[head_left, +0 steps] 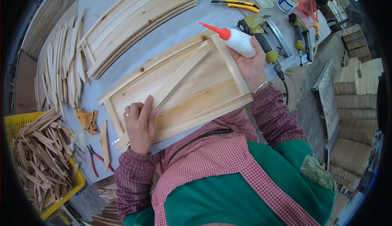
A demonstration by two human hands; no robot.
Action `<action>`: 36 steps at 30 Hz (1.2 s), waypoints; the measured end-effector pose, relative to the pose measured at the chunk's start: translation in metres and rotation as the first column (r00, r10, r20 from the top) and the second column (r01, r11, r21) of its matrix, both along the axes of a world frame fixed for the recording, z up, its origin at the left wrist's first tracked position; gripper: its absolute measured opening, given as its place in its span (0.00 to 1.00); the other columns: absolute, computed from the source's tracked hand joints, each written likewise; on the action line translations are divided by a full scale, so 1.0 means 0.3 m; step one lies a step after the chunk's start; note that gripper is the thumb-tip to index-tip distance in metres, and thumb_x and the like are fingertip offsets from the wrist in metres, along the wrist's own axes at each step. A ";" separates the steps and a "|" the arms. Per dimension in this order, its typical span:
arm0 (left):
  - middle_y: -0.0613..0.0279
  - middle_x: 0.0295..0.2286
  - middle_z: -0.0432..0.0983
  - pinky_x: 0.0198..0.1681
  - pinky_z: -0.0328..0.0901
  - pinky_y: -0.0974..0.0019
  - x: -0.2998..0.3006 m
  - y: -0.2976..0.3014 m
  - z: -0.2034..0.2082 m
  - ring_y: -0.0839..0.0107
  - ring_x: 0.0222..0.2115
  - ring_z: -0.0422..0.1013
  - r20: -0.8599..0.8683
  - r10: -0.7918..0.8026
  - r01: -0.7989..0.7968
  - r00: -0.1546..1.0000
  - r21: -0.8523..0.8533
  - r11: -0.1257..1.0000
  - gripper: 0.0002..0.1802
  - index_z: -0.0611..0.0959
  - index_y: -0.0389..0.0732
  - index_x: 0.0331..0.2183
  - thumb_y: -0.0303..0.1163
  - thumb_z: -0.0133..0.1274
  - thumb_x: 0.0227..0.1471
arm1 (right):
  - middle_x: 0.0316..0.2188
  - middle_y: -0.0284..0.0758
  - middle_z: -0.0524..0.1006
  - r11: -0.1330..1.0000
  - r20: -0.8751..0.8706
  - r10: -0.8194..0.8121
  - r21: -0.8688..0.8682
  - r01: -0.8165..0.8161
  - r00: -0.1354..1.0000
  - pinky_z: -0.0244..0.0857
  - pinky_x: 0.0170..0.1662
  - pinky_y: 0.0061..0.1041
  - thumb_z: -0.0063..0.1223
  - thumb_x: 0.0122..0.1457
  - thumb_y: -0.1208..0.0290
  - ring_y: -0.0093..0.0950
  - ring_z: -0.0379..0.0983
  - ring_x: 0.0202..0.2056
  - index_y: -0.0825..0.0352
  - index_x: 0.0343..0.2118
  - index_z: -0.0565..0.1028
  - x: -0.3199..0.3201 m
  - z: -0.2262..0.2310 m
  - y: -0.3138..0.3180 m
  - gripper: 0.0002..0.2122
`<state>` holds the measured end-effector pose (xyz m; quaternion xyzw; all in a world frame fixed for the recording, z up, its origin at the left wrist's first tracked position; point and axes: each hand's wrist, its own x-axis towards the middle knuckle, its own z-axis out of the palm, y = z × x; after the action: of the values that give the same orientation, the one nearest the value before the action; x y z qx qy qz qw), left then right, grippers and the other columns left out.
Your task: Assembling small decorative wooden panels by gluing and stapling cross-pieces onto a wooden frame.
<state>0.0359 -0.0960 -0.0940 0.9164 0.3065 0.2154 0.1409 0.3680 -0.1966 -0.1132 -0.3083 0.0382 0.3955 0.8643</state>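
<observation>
A shallow wooden tray frame [212,83] lies on the grey table [171,34], with a thin diagonal wood strip [179,77] across its inside. My left hand [140,121] presses flat on the lower end of that strip, a ring on one finger. My right hand [251,62] grips a white glue bottle [239,42] with a red pointed nozzle [212,28] aimed left, above the tray's far corner. Both sleeves are red-checked.
Curved wooden frames [139,17] are stacked at the back. Thin wood slats [65,62] fan out on the left, beside a yellow basket [77,185] of scraps. Red pliers [94,158], a rag [87,119], nail guns [261,27] [302,36], a yellow utility knife [237,4] and a white cup [288,2] lie around.
</observation>
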 end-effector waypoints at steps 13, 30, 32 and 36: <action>0.60 0.27 0.66 0.33 0.57 0.61 0.139 0.001 -0.067 0.63 0.29 0.63 -0.024 0.017 -0.014 1.000 0.126 0.992 0.21 0.78 0.41 0.44 0.27 0.56 0.44 | 0.49 0.46 0.69 1.000 0.029 0.003 -0.013 -0.002 1.000 0.62 0.55 0.45 0.50 0.57 0.61 0.43 0.66 0.51 0.73 0.50 0.62 0.002 -0.015 -0.001 0.24; 0.57 0.29 0.67 0.35 0.58 0.59 0.128 -0.029 -0.146 0.61 0.32 0.65 0.091 0.129 -0.135 0.988 0.066 0.989 0.17 0.77 0.39 0.39 0.28 0.51 0.43 | 0.53 0.47 0.67 0.999 0.203 0.042 -0.031 -0.036 0.978 0.56 0.59 0.50 0.48 0.58 0.65 0.45 0.62 0.55 0.75 0.52 0.62 0.061 -0.081 0.007 0.23; 0.56 0.30 0.68 0.36 0.57 0.59 0.124 -0.037 -0.149 0.61 0.33 0.64 0.075 0.115 -0.120 0.991 0.069 0.990 0.17 0.77 0.38 0.39 0.28 0.50 0.43 | 0.53 0.47 0.67 0.998 0.208 0.049 -0.038 -0.042 0.977 0.56 0.59 0.50 0.48 0.58 0.65 0.45 0.62 0.55 0.75 0.52 0.62 0.060 -0.081 0.011 0.23; 0.56 0.30 0.67 0.38 0.57 0.59 0.118 -0.050 -0.144 0.61 0.35 0.63 0.118 0.131 -0.133 0.984 0.006 0.991 0.15 0.77 0.38 0.38 0.28 0.50 0.44 | 0.53 0.47 0.66 0.998 0.218 0.044 -0.059 -0.031 0.975 0.55 0.59 0.51 0.48 0.58 0.65 0.45 0.62 0.55 0.74 0.52 0.63 0.061 -0.081 0.015 0.22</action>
<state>0.0714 -0.1109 -0.1374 0.8808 0.3561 0.2800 0.1380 0.3863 -0.1922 -0.1376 -0.3744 -0.0521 0.3741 0.8468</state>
